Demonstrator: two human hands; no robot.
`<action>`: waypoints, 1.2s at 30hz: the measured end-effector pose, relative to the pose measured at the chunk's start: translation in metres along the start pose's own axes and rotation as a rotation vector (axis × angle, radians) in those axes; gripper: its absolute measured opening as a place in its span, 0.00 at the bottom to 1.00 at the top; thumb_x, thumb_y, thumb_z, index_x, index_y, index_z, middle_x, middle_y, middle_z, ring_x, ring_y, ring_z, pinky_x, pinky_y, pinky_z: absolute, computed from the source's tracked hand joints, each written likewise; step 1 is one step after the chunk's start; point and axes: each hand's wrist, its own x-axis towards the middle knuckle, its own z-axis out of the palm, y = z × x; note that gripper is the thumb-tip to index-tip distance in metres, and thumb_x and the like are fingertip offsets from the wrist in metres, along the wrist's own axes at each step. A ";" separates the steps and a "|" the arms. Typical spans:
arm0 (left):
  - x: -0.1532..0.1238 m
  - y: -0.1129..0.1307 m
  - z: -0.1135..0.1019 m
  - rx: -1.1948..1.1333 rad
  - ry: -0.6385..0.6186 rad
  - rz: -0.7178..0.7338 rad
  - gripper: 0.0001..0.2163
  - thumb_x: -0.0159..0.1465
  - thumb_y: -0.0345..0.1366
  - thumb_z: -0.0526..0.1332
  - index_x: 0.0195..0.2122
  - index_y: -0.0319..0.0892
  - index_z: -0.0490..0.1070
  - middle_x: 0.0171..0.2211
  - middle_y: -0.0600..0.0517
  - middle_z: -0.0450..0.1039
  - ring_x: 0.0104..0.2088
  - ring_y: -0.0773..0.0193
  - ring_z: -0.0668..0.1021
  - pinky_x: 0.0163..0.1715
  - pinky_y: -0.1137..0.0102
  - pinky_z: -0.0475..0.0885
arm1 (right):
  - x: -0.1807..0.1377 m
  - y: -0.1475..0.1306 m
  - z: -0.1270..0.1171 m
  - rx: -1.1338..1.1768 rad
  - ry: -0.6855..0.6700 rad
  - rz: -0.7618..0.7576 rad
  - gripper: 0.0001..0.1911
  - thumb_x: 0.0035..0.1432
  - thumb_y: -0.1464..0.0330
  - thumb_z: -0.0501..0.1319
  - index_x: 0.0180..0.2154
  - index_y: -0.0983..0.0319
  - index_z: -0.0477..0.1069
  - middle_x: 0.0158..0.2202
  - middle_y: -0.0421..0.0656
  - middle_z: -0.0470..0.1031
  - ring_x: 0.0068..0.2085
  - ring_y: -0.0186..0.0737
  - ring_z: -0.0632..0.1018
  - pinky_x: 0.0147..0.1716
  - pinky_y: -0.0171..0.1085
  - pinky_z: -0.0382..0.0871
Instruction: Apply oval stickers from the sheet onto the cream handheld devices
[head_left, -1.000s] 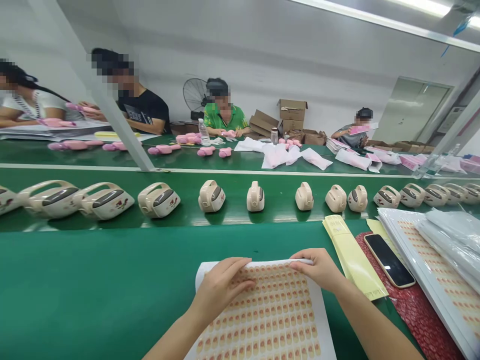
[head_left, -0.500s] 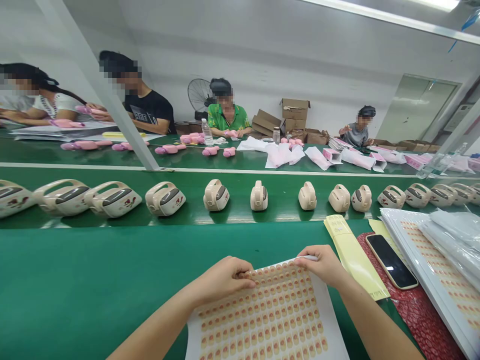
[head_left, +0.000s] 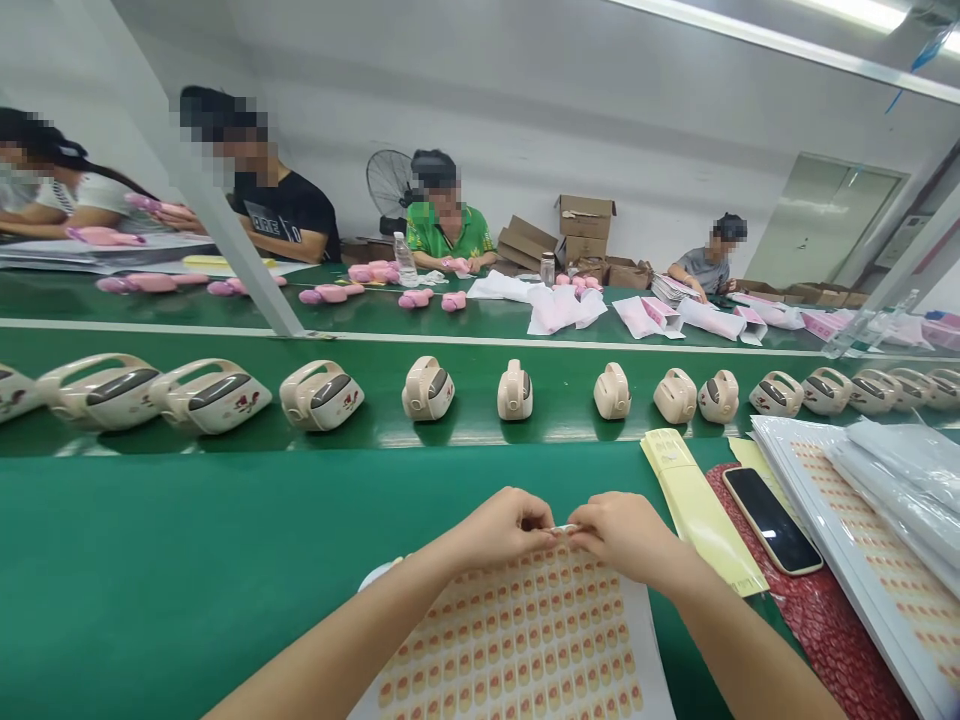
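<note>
A white sticker sheet printed with rows of small oval tan-and-red labels lies tilted in front of me on the green bench. My left hand pinches its top edge near the middle. Close beside it, my right hand pinches the same edge, fingertips almost touching the left ones. Between them the edge looks folded or rolled up a little. Fingers and thumbs hide part of the top row of labels.
Beyond the bench stands a row of cream handheld appliances. To the right lie yellow paper strips, a phone, red bubble wrap and stacked sheets in plastic. Co-workers sit across, with pink items.
My left hand has moved right along the top edge, and my right hand has shifted slightly left, so the two now nearly meet. The sheet's upper-left corner has lifted into view.
</note>
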 end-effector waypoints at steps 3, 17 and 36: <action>-0.001 -0.002 -0.008 0.017 -0.042 -0.005 0.12 0.51 0.46 0.58 0.24 0.43 0.74 0.20 0.55 0.71 0.22 0.64 0.71 0.20 0.73 0.61 | 0.006 -0.005 0.000 -0.070 -0.068 -0.028 0.11 0.57 0.69 0.52 0.29 0.61 0.73 0.29 0.44 0.75 0.30 0.38 0.73 0.23 0.33 0.51; -0.027 -0.022 -0.022 0.066 0.025 -0.153 0.07 0.47 0.40 0.59 0.25 0.46 0.75 0.24 0.54 0.76 0.26 0.59 0.74 0.22 0.72 0.63 | 0.017 0.007 0.005 0.075 -0.061 -0.011 0.11 0.57 0.67 0.54 0.28 0.60 0.72 0.28 0.42 0.77 0.30 0.38 0.74 0.25 0.33 0.55; -0.055 -0.065 -0.042 -0.068 0.109 -0.293 0.11 0.47 0.47 0.58 0.19 0.45 0.69 0.18 0.55 0.68 0.22 0.62 0.69 0.21 0.71 0.59 | 0.023 0.050 0.020 0.348 0.006 0.175 0.12 0.53 0.62 0.56 0.23 0.60 0.70 0.25 0.41 0.74 0.28 0.36 0.71 0.23 0.32 0.58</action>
